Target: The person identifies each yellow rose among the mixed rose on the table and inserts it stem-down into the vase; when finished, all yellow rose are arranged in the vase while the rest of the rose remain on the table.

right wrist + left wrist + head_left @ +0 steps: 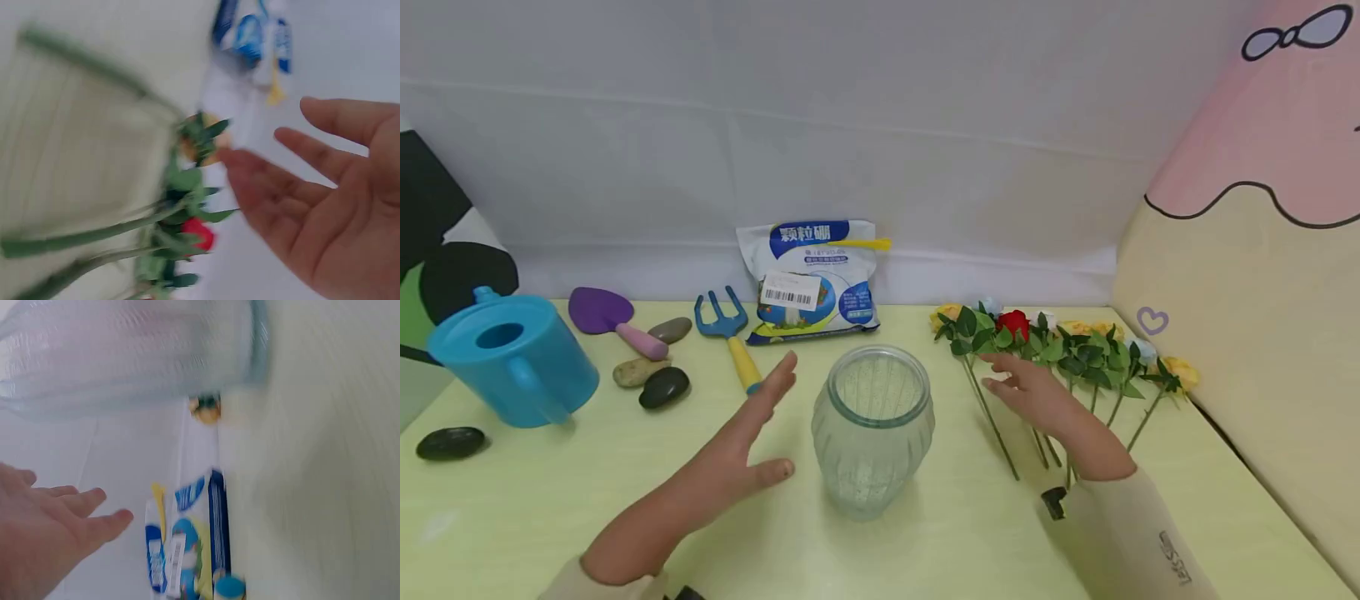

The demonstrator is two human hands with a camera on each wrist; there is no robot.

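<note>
A ribbed glass jar point(872, 429) stood upright on the table point(550, 500), between the two hands. The left hand point(747, 446) hovered just left of the jar, fingers straight and spread, holding nothing. The right hand point(1030, 392) lay right of the jar, fingers relaxed, over the stems of the roses point(1045, 342). Behind the jar stood a bag point(811, 279); a rake point(730, 333) lay to the back left.
</note>
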